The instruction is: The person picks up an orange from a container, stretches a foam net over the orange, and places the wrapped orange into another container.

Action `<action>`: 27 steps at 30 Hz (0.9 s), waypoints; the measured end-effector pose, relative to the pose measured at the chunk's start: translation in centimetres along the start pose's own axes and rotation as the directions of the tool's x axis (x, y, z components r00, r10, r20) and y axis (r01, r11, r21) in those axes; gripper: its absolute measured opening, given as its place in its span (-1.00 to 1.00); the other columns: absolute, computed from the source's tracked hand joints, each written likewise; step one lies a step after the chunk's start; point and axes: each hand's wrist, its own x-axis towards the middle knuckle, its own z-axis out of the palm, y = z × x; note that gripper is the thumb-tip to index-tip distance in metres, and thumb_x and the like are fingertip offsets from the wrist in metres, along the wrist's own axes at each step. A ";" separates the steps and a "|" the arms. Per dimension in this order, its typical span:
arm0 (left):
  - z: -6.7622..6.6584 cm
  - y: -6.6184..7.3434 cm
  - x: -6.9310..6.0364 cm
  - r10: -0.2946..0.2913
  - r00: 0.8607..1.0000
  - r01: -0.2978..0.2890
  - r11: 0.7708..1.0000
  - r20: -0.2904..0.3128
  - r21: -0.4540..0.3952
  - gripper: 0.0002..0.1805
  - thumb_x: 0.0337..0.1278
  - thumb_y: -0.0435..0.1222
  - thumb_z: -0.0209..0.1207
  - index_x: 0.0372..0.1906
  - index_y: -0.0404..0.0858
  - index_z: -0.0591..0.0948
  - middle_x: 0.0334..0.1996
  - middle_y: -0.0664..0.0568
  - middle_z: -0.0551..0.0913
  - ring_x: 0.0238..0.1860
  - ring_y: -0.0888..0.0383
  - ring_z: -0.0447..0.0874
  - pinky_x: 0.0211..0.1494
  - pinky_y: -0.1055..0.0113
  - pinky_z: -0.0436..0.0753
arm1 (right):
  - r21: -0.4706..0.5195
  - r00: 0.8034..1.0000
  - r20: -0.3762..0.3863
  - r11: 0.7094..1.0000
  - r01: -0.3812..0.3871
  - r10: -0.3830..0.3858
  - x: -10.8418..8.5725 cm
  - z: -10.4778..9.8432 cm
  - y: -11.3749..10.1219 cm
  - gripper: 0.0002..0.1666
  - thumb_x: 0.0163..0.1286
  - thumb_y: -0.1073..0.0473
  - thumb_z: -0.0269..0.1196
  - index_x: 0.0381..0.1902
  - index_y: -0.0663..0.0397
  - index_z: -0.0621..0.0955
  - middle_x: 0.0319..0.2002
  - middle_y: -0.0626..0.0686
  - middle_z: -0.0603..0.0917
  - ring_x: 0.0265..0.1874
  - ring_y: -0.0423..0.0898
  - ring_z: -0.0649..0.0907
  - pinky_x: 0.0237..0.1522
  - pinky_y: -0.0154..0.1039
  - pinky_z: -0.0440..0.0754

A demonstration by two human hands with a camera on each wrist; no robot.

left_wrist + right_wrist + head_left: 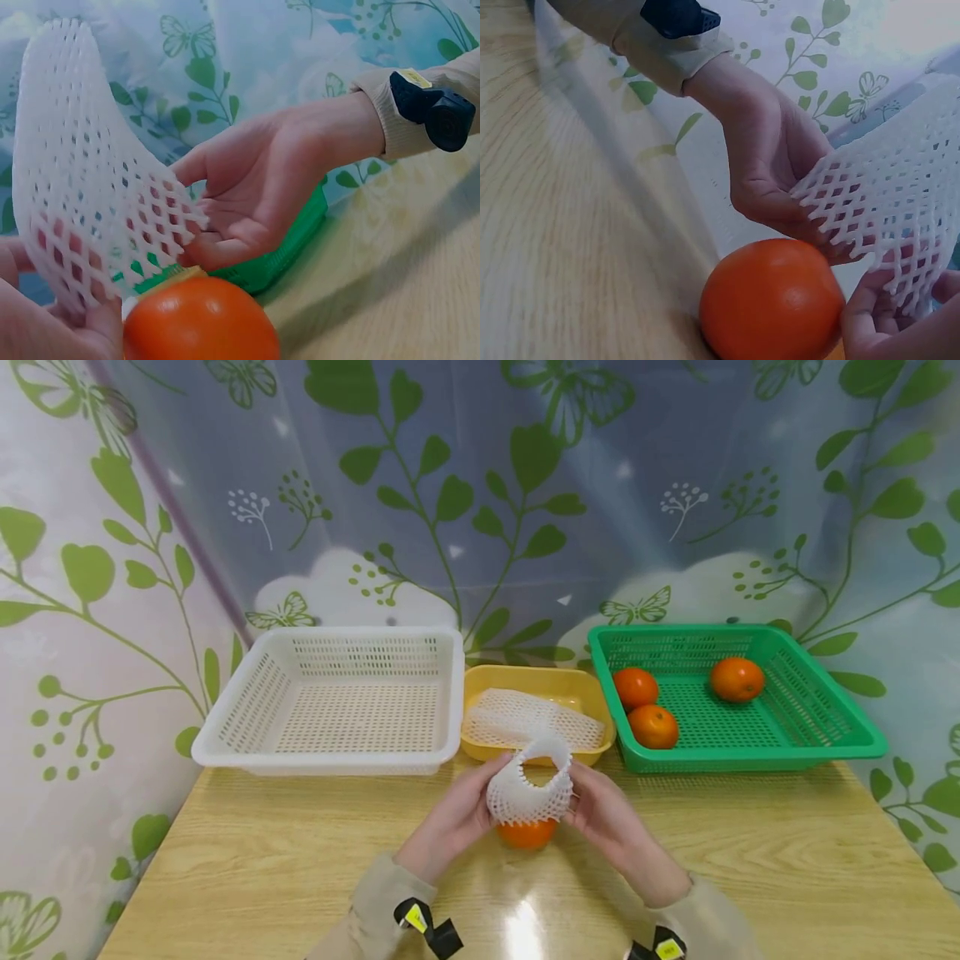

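A white foam fruit net (512, 797) is stretched between my two hands, just above an orange (527, 837) on the table. My left hand (459, 806) grips the net's left edge, fingers partly inside it. On the opposite edge, my right hand (609, 814) pinches the mesh between thumb and fingers. From the left wrist view, the net (82, 157) stands tall with its wide mouth facing down toward the orange (204, 322). The right wrist view has the orange (772, 304) below the mouth, apart from the fingers.
Behind the hands, a yellow basin (596, 687) holds more white foam nets (495, 714). To its left stands a white basket (225, 739); to its right, a green basket (750, 753) with three oranges (737, 680). A patterned curtain (480, 527) hangs behind the wooden table (315, 852).
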 end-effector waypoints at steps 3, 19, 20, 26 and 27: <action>-0.6 -0.4 -0.1 -0.009 1.000 0.009 1.000 -0.027 0.023 -0.68 0.57 -0.20 0.00 0.15 -0.31 0.59 -0.14 0.10 0.70 -0.13 0.29 0.67 -0.12 0.51 0.66 | -0.059 0.997 -0.071 0.997 -0.044 0.039 0.0 -0.4 0.5 -0.63 0.68 0.13 -0.08 -0.15 -0.20 0.67 -0.26 -0.18 0.65 -0.27 -0.26 0.58 -0.25 -0.45 0.59; -2.2 -2.7 0.2 -0.038 0.978 0.060 0.993 -0.207 0.100 -0.63 0.46 -0.16 0.13 0.14 -0.34 0.62 -0.31 0.10 0.74 -0.34 0.30 0.70 -0.41 0.51 0.62 | -0.107 0.968 -0.206 0.980 -0.169 0.145 -0.1 -1.6 2.3 -0.79 0.65 0.06 0.02 -0.07 -0.05 0.58 -0.22 -0.11 0.68 -0.28 -0.23 0.64 -0.23 -0.37 0.67; -2.2 -2.7 0.2 -0.041 0.976 0.064 0.993 -0.216 0.099 -0.64 0.46 -0.16 0.13 0.12 -0.33 0.62 -0.33 0.11 0.73 -0.35 0.31 0.70 -0.42 0.51 0.61 | -0.111 0.968 -0.207 0.979 -0.171 0.145 -0.2 -1.7 2.3 -0.79 0.65 0.06 0.01 -0.06 -0.05 0.58 -0.22 -0.12 0.68 -0.28 -0.23 0.64 -0.23 -0.36 0.68; -2.1 -3.1 0.4 -0.044 0.963 0.068 0.994 -0.266 0.082 -0.64 0.47 -0.14 0.11 0.10 -0.31 0.61 -0.35 0.10 0.70 -0.38 0.31 0.67 -0.41 0.50 0.61 | -0.160 0.963 -0.229 0.970 -0.181 0.142 0.1 -2.0 2.8 -0.75 0.66 0.05 -0.02 0.04 0.01 0.55 -0.26 -0.11 0.70 -0.32 -0.22 0.66 -0.28 -0.32 0.69; -2.1 -3.1 0.5 -0.041 0.961 0.066 0.994 -0.274 0.083 -0.63 0.47 -0.13 0.12 0.13 -0.32 0.60 -0.34 0.10 0.70 -0.37 0.30 0.67 -0.40 0.50 0.61 | -0.179 0.962 -0.236 0.967 -0.182 0.137 0.2 -2.0 2.9 -0.73 0.66 0.05 -0.01 0.08 0.05 0.53 -0.26 -0.10 0.70 -0.33 -0.21 0.66 -0.30 -0.32 0.70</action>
